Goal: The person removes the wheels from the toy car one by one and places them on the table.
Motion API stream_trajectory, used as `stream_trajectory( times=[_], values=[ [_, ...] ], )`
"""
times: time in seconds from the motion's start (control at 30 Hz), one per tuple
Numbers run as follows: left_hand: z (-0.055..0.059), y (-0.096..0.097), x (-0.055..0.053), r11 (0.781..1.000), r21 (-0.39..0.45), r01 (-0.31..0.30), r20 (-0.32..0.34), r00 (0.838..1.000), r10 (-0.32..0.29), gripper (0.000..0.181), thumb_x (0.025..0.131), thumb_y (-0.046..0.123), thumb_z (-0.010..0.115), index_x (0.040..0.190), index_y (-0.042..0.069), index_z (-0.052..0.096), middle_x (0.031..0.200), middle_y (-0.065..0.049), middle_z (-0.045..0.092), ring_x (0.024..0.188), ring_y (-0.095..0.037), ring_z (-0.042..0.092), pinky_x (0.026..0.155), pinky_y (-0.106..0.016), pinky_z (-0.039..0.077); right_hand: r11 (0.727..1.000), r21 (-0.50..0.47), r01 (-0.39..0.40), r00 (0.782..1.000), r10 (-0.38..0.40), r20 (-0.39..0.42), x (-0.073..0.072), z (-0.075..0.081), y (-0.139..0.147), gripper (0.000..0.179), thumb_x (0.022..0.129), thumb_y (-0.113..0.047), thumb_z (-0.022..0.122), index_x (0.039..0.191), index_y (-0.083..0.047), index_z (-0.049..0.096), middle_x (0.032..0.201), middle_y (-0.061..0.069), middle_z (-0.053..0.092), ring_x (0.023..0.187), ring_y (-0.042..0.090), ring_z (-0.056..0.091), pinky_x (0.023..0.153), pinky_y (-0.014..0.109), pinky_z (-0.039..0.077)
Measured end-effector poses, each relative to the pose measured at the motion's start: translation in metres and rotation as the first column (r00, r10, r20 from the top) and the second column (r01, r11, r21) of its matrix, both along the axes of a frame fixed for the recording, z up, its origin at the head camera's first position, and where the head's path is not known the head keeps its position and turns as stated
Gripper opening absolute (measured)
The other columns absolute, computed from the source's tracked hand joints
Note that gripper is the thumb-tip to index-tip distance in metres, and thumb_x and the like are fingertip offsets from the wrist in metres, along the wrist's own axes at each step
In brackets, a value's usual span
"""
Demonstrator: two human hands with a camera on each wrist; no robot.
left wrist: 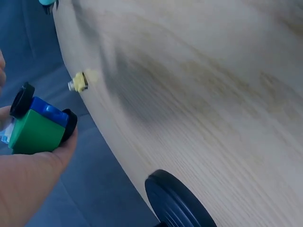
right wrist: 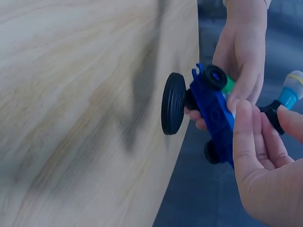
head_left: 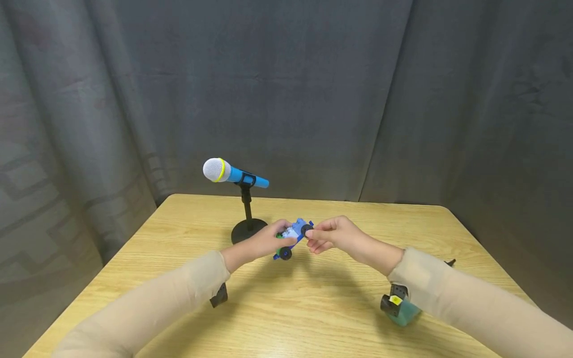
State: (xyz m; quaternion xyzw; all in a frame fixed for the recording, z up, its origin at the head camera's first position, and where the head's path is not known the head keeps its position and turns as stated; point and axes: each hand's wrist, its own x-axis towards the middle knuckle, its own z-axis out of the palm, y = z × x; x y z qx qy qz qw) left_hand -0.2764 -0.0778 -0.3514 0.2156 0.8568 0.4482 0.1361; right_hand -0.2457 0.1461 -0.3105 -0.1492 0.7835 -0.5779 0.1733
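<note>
My left hand point(head_left: 264, 239) grips a small toy car point(right wrist: 210, 111) by its green end, off the tabletop. The car has a blue chassis, black wheels and a light-blue and white upper part. In the right wrist view its underside faces the camera, with a wheel point(right wrist: 215, 77) on the left hand's side. At the car's other end my right hand point(head_left: 337, 236) pinches a black wheel point(head_left: 306, 229) between thumb and fingers. Whether this wheel sits on the car, I cannot tell. In the left wrist view the car's green end point(left wrist: 38, 132) rests against the palm.
A blue microphone point(head_left: 241, 175) with a white head stands behind the left hand on a stand with a round black base point(head_left: 246, 230). A teal object point(head_left: 405, 314) lies partly hidden below the right forearm. A small yellow piece point(left wrist: 79, 82) lies near the edge of the wooden table point(head_left: 286, 318).
</note>
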Motion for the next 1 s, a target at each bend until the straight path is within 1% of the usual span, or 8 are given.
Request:
stream_trajectory(
  times=[0.17, 0.27, 0.37, 0.47, 0.57, 0.63, 0.83, 1.0],
  values=[
    [0.001, -0.002, -0.009, 0.999, 0.046, -0.018, 0.06, 0.998, 0.015, 0.044, 0.096, 0.033, 0.059, 0.134, 0.011, 0.05, 0.133, -0.011, 0.056, 0.121, -0.028, 0.055, 0.103, -0.051, 0.041, 0.998, -0.067, 0.019, 0.999, -0.016, 0.04, 0.0, -0.007, -0.003, 0.026, 0.088, -0.017, 0.073, 0.096, 0.007, 0.067, 0.088, 0.012, 0.075, 0.085, 0.026, 0.072, 0.084, 0.042, 0.056],
    [0.001, -0.002, -0.014, 0.997, 0.076, -0.025, 0.078, 0.997, 0.019, 0.045, 0.095, 0.033, 0.061, 0.134, 0.01, 0.051, 0.133, -0.012, 0.056, 0.121, -0.029, 0.055, 0.104, -0.052, 0.04, 0.995, -0.093, 0.042, 0.997, -0.036, 0.062, 0.002, -0.012, -0.007, 0.02, 0.086, -0.014, 0.074, 0.093, 0.003, 0.067, 0.089, 0.012, 0.075, 0.084, 0.024, 0.073, 0.09, 0.043, 0.053],
    [0.001, -0.003, -0.018, 0.996, 0.078, -0.037, 0.068, 0.997, 0.032, 0.047, 0.094, 0.033, 0.063, 0.133, 0.009, 0.052, 0.131, -0.011, 0.058, 0.12, -0.027, 0.055, 0.102, -0.05, 0.042, 0.993, -0.109, 0.054, 0.996, -0.046, 0.077, 0.007, -0.016, -0.013, 0.015, 0.085, -0.013, 0.075, 0.089, -0.001, 0.067, 0.087, 0.012, 0.075, 0.082, 0.023, 0.073, 0.093, 0.042, 0.052],
    [0.001, -0.004, -0.021, 0.996, 0.077, -0.039, 0.06, 0.998, 0.035, 0.05, 0.093, 0.033, 0.065, 0.134, 0.008, 0.053, 0.131, -0.011, 0.059, 0.12, -0.026, 0.055, 0.101, -0.048, 0.043, 0.989, -0.136, 0.051, 0.994, -0.038, 0.099, 0.014, -0.021, -0.021, 0.017, 0.084, -0.011, 0.076, 0.09, -0.001, 0.064, 0.086, 0.012, 0.075, 0.078, 0.021, 0.073, 0.087, 0.039, 0.055],
    [0.002, -0.004, -0.021, 0.996, 0.08, -0.042, 0.058, 0.998, 0.037, 0.051, 0.092, 0.033, 0.066, 0.135, 0.008, 0.053, 0.131, -0.012, 0.059, 0.121, -0.026, 0.055, 0.101, -0.047, 0.043, 0.985, -0.165, 0.041, 0.992, -0.019, 0.128, 0.021, -0.025, -0.03, 0.021, 0.083, -0.007, 0.075, 0.096, 0.002, 0.062, 0.083, 0.01, 0.075, 0.073, 0.017, 0.072, 0.078, 0.036, 0.057],
    [0.004, -0.005, -0.022, 0.996, 0.079, -0.046, 0.052, 0.998, 0.042, 0.052, 0.091, 0.033, 0.067, 0.135, 0.008, 0.053, 0.131, -0.013, 0.059, 0.121, -0.027, 0.055, 0.101, -0.048, 0.043, 0.986, -0.16, 0.038, 0.989, -0.014, 0.147, 0.025, -0.028, -0.036, 0.024, 0.083, -0.005, 0.074, 0.101, 0.004, 0.062, 0.081, 0.009, 0.074, 0.07, 0.015, 0.071, 0.076, 0.035, 0.058],
    [0.007, -0.004, -0.022, 0.995, 0.073, -0.06, 0.044, 0.997, 0.057, 0.055, 0.089, 0.033, 0.071, 0.135, 0.009, 0.054, 0.131, -0.013, 0.06, 0.124, -0.029, 0.055, 0.104, -0.051, 0.041, 0.988, -0.142, 0.053, 0.974, -0.02, 0.224, 0.034, -0.038, -0.055, 0.023, 0.085, -0.001, 0.071, 0.105, 0.009, 0.065, 0.089, 0.016, 0.074, 0.074, 0.018, 0.073, 0.074, 0.032, 0.058],
    [0.008, -0.001, -0.021, 0.994, 0.073, -0.086, 0.027, 0.996, 0.084, 0.057, 0.087, 0.033, 0.073, 0.135, 0.009, 0.054, 0.133, -0.013, 0.059, 0.125, -0.029, 0.054, 0.105, -0.05, 0.04, 0.991, -0.126, 0.046, 0.969, -0.013, 0.248, 0.037, -0.051, -0.069, 0.022, 0.087, 0.002, 0.068, 0.107, 0.009, 0.065, 0.094, 0.019, 0.072, 0.076, 0.019, 0.073, 0.074, 0.03, 0.058]
  ],
)
